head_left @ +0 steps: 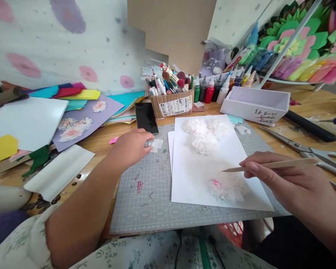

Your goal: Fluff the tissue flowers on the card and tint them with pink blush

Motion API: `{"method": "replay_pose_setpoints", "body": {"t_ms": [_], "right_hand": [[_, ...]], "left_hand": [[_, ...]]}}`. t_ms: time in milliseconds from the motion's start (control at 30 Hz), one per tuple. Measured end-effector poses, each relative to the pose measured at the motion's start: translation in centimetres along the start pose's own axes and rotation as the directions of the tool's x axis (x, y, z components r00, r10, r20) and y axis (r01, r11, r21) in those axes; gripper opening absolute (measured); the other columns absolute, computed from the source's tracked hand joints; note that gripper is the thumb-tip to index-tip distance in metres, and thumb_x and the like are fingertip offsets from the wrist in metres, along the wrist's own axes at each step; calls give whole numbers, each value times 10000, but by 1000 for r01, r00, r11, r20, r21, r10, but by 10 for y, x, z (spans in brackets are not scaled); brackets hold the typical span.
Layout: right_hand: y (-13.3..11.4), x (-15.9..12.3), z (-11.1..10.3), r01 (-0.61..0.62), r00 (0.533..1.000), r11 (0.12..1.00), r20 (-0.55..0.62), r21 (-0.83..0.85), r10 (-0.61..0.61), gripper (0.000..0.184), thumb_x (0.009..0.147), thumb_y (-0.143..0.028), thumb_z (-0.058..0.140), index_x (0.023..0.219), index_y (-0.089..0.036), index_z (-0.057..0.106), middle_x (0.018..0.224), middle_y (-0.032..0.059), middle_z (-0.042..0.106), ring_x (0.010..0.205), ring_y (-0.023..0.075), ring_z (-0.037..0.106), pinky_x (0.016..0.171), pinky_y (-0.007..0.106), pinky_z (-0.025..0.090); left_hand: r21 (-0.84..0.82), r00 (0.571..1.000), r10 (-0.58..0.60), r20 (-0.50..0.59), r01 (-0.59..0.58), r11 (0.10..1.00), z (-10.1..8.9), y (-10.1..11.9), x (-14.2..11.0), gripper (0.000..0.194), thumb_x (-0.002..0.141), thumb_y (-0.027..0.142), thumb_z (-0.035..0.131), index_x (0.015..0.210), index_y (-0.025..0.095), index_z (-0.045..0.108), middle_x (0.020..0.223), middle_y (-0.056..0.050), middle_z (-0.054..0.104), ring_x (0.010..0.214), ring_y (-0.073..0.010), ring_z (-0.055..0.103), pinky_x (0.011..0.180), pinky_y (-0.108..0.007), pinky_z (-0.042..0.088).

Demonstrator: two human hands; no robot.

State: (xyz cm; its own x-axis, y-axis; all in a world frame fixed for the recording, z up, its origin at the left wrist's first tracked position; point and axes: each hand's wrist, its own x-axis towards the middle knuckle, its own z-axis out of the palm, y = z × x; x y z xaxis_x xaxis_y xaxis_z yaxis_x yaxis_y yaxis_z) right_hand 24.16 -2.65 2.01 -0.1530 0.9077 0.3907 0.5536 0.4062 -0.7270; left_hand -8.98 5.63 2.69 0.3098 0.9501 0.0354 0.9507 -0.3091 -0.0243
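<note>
My left hand reaches over the upper left of the grey cutting mat, its fingers curled and closed at the edge of a small, thin white piece. Between the fingers of my right hand is a pointed wooden stick, held like a pencil. Its tip hovers over a white paper sheet. Below the tip lies a ruffled white paper flower with a pink spot near its left side. A cluster of similar white flowers rests on the sheet's upper part.
A black phone and a cardboard box of pens stand behind the mat. Scissors and a white box are at right, near paint bottles. At left, a purple sheet bears finished-looking flowers among coloured papers.
</note>
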Motion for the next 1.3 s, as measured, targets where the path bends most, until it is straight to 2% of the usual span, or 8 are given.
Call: {"method": "replay_pose_setpoints", "body": {"t_ms": [167, 333, 467, 633, 767, 1067, 1133, 1300], "right_hand": [[-1, -5, -1, 10, 1000, 1000, -6, -11, -10, 253, 822, -329, 608, 598, -270, 710, 689, -15, 732, 596, 123, 682, 484, 149, 518], [0, -9, -4, 2, 1000, 1000, -31, -23, -2, 257, 802, -319, 617, 566, -256, 698, 674, -10, 731, 574, 125, 678, 480, 152, 520], [0, -10, -6, -24, 999, 999, -33, -33, 23, 253, 797, -339, 624, 575, -249, 704, 678, -2, 731, 581, 135, 677, 493, 176, 523], [4, -13, -7, -71, 997, 997, -27, -11, 70, 285, 822, -386, 606, 595, -232, 683, 689, 17, 714, 626, 163, 671, 525, 246, 515], [8, -15, -7, -60, 998, 998, -11, 34, 60, 264, 845, -383, 596, 630, -246, 665, 679, 8, 678, 628, 162, 640, 540, 283, 493], [8, -15, -9, -33, 999, 997, 4, 76, 32, 205, 836, -354, 619, 667, -264, 692, 677, 1, 686, 619, 166, 649, 514, 286, 490], [8, -16, -9, -38, 999, 996, 7, 81, 38, 206, 838, -359, 617, 674, -262, 696, 679, 2, 688, 616, 164, 649, 508, 282, 488], [8, -16, -9, -59, 998, 997, 9, 55, 58, 235, 847, -359, 610, 670, -232, 698, 678, 6, 682, 610, 149, 634, 542, 273, 494]], "left_hand": [[91, 995, 94, 21, -95, 991, 11, 5, 4, 316, 788, 126, 488, 985, 263, 693, 959, -33, 629, 853, -213, 608, 560, -294, 350], [118, 989, 148, -4, -147, 982, 20, -5, 9, 218, 801, 178, 508, 868, 250, 703, 923, -26, 612, 797, -194, 597, 524, -292, 303], [94, 989, 149, -23, -146, 985, 25, -7, 11, 198, 827, 222, 501, 800, 241, 697, 916, -15, 619, 804, -187, 599, 534, -288, 312], [-27, 982, 115, -148, -121, 992, 21, 4, 9, 178, 814, 240, 506, 807, 210, 681, 938, -25, 613, 823, -183, 591, 629, -286, 382], [-127, 978, 192, -82, -202, 971, 18, 14, 9, 188, 819, 266, 497, 757, 192, 658, 840, -29, 592, 769, -172, 568, 676, -291, 410], [-286, 958, 286, 11, -271, 919, 24, 20, 13, 190, 820, 280, 518, 716, 182, 644, 799, -27, 633, 789, -166, 584, 740, -286, 436], [-310, 962, 274, 18, -255, 916, 24, 24, 12, 180, 821, 269, 513, 723, 186, 639, 776, -16, 647, 766, -161, 587, 722, -281, 431], [-316, 991, 129, -37, -134, 939, 18, 32, 8, 136, 798, 255, 520, 753, 190, 630, 806, -5, 678, 766, -163, 614, 703, -271, 421]]}}
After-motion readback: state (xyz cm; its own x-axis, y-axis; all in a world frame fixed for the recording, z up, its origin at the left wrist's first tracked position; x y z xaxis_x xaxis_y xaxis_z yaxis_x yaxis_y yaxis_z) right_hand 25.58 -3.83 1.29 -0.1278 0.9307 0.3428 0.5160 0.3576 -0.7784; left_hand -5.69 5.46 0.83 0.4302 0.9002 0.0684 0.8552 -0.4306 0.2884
